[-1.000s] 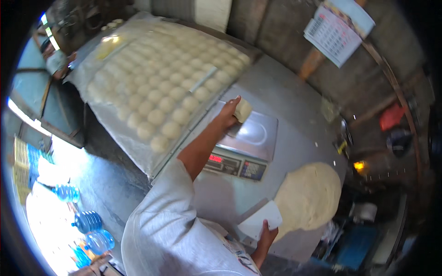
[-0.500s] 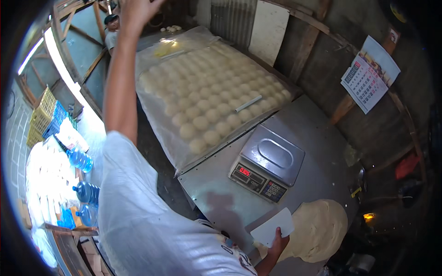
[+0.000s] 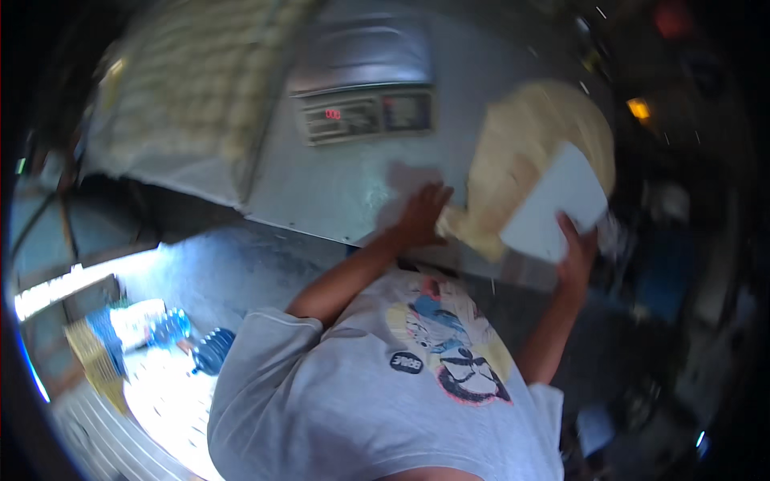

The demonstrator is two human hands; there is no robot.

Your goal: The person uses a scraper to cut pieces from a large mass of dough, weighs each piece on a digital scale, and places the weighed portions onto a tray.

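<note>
A flat white dough scraper is gripped in my right hand, its blade lying over a large pale mass of dough. My left hand is low over the metal table's near edge, beside the narrow end of the dough. Its fingers look spread, though blurred; I cannot tell whether they touch the dough. Farther off stands a digital scale with a bare steel pan and a lit red display.
Left of the scale, many dough balls lie in rows under clear plastic sheeting. The metal table ends just in front of me. Blue water bottles and a yellow crate are at the lower left.
My left arm has come down from high up to beside the dough. My right hand still holds the scraper, now over the dough. The whole view has turned, with blur.
</note>
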